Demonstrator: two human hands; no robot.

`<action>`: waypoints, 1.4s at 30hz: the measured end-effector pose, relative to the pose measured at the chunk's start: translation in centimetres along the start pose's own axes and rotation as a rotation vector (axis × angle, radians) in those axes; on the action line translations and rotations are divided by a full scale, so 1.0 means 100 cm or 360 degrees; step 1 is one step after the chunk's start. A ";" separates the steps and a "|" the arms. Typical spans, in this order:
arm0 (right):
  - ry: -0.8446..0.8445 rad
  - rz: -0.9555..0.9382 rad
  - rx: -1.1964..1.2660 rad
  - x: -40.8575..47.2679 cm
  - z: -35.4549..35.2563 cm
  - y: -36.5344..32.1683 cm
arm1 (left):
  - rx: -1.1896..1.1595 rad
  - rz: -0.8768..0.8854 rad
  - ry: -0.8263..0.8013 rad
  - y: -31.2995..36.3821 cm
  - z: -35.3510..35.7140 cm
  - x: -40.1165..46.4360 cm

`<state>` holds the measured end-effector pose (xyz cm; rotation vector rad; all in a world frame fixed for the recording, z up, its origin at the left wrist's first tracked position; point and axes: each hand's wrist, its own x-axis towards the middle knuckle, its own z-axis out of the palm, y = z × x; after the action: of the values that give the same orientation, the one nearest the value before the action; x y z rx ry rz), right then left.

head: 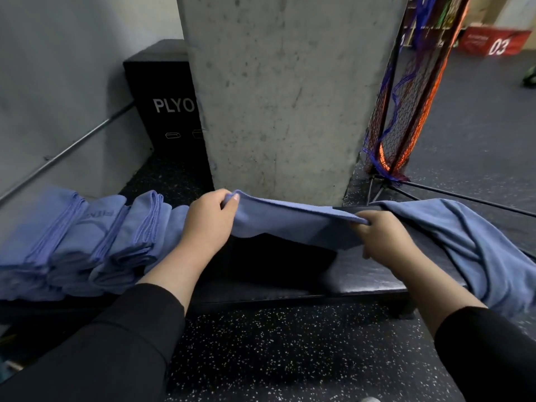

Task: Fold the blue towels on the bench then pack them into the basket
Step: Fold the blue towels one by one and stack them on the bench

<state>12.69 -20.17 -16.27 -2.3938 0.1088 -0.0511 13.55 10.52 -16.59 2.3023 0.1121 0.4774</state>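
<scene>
A blue towel (290,224) is stretched in the air above the dark bench (362,278). My left hand (207,224) pinches its left end and my right hand (383,236) grips its right end. Several folded blue towels (84,242) lie overlapping in a row on the bench's left part, touching my left wrist. An unfolded blue towel (475,245) lies crumpled over the bench's right end and hangs down its front. No basket is in view.
A grey concrete pillar (278,91) rises just behind the bench. A black PLYO box (165,105) stands behind on the left. A net on a black frame (403,117) leans at the right. Speckled black floor (275,352) lies below.
</scene>
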 end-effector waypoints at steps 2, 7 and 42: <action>-0.0031 0.0099 0.0476 0.004 0.001 -0.003 | 0.0209 0.0034 -0.0048 -0.005 0.006 0.007; 0.0062 0.0300 0.1006 0.027 0.008 0.000 | 0.0296 -0.0326 -0.0222 -0.002 0.021 0.018; -0.0574 -0.0178 -0.0560 0.006 0.000 0.092 | 0.0808 0.0236 -0.1208 -0.054 0.029 -0.032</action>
<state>12.71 -26.93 -22.46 -2.7133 -0.2019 0.3753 12.04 11.68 -23.24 2.8380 -0.3495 -0.4270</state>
